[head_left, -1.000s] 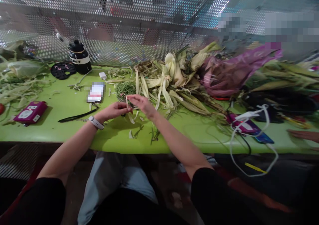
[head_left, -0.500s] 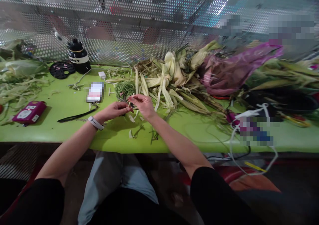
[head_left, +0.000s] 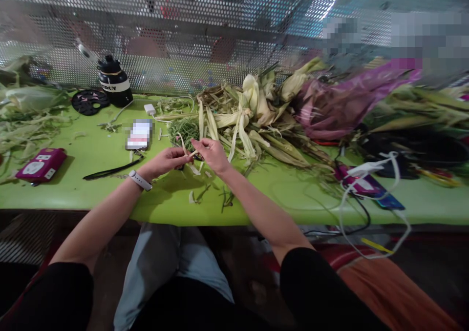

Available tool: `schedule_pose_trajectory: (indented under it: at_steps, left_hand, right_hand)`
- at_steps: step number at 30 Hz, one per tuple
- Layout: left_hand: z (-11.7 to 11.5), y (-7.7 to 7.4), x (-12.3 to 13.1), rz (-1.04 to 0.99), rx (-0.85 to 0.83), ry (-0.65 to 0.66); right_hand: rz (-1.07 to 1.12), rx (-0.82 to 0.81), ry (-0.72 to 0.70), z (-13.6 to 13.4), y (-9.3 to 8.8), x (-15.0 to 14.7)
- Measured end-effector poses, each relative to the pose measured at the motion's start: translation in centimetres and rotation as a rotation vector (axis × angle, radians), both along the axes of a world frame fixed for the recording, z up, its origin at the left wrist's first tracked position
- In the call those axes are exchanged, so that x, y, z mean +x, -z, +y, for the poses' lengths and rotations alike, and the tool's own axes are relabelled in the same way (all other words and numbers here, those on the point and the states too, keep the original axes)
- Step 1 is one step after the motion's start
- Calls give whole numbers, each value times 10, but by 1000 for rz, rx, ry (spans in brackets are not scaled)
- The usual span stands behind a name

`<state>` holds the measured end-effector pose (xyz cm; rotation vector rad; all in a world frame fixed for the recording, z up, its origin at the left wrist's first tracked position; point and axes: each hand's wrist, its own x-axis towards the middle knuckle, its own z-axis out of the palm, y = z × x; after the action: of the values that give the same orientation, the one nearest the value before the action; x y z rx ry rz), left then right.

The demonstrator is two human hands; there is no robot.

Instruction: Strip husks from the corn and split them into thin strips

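Note:
Both hands meet above the green table (head_left: 91, 184), a little in front of a heap of corn husks (head_left: 252, 121). My left hand (head_left: 166, 161), with a white watch at the wrist, is closed in a pinch on a thin pale husk strip (head_left: 183, 148). My right hand (head_left: 210, 154) pinches the same strip from the other side, fingers pressed together. Loose husk scraps (head_left: 200, 194) lie on the table just below the hands. A small tangle of green fibres (head_left: 183, 128) sits just behind them.
A black bottle (head_left: 114, 83) and a dark round lid (head_left: 90, 101) stand at the back left. A magenta device (head_left: 40, 164) lies at the left, a phone (head_left: 138, 134) with a black strap near the middle. White cables (head_left: 370, 175) and a purple bag (head_left: 344, 101) are to the right.
The hands have lifted slightly and moved closer together on the strip. Another person's hand at the right table edge, seen one second ago, is gone.

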<state>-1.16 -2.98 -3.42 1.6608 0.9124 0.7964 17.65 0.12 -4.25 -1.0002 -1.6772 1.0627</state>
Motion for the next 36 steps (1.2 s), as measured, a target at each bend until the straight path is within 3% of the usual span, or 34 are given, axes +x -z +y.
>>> schedule_pose_trajectory:
  at_steps: [5, 10, 12, 17, 20, 24, 26, 31, 36]
  left_hand:
    - [3, 6, -3, 3, -15, 7]
    - [8, 14, -3, -313, -109, -190]
    - [8, 14, -1, -436, -139, -245]
    - [7, 14, 4, -533, -89, -337]
    - [6, 16, 6, -523, -67, -381]
    - [6, 16, 10, -486, -34, -377]
    - [7, 16, 10, -461, -8, -389]
    - [12, 22, 6, -340, 38, -447]
    - [14, 23, 1, -155, 235, -605]
  right_hand:
    - [-3, 0, -6, 6, 2, 3]
    - [305, -34, 158, 14, -4, 14]
    - [294, -17, 185, 11, -5, 14]
    - [-6, -52, -103, -7, 4, -3]
    - [-46, -6, -109, -11, 12, -12]
    - [-125, 125, 50, -7, 19, -14]
    - [-105, 154, 15, -5, 21, -13]
    - [-96, 86, -41, -3, 22, -12]
    - [50, -105, -60, -3, 23, -18]
